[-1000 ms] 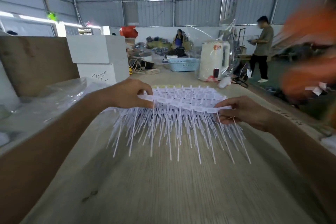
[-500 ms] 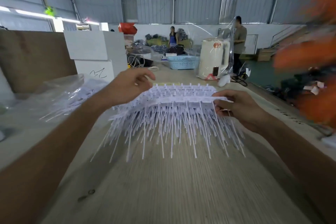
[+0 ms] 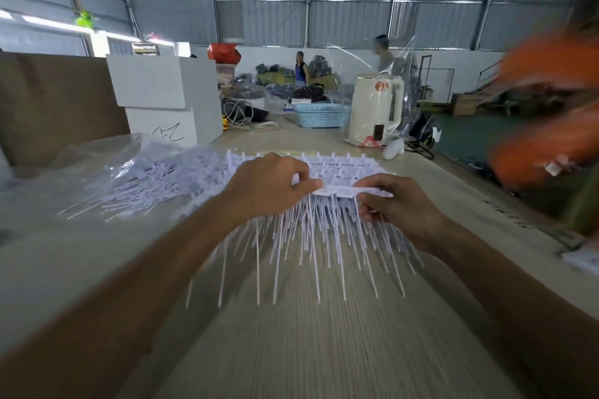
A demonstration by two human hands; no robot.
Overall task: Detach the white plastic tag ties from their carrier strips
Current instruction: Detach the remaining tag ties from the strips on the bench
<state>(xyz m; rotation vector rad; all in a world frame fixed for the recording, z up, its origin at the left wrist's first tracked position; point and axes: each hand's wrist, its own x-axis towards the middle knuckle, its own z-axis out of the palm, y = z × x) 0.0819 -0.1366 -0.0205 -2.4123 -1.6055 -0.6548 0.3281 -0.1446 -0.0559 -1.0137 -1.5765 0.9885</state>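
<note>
Long white tie tails (image 3: pixel 301 256) hang down over the wood-grain surface (image 3: pixel 308 350) from the carrier strips (image 3: pixel 337 172), held above it at mid-frame. The left hand (image 3: pixel 269 186) pinches the near strip edge between thumb and forefinger; the right hand (image 3: pixel 393 204) pinches the same edge just beside it. To the left, loose ties lie on a clear plastic bag (image 3: pixel 107 168). Farther back stand white boxes (image 3: pixel 165 97), a blue basket (image 3: pixel 321 115) and a cream kettle (image 3: pixel 376 110).
</note>
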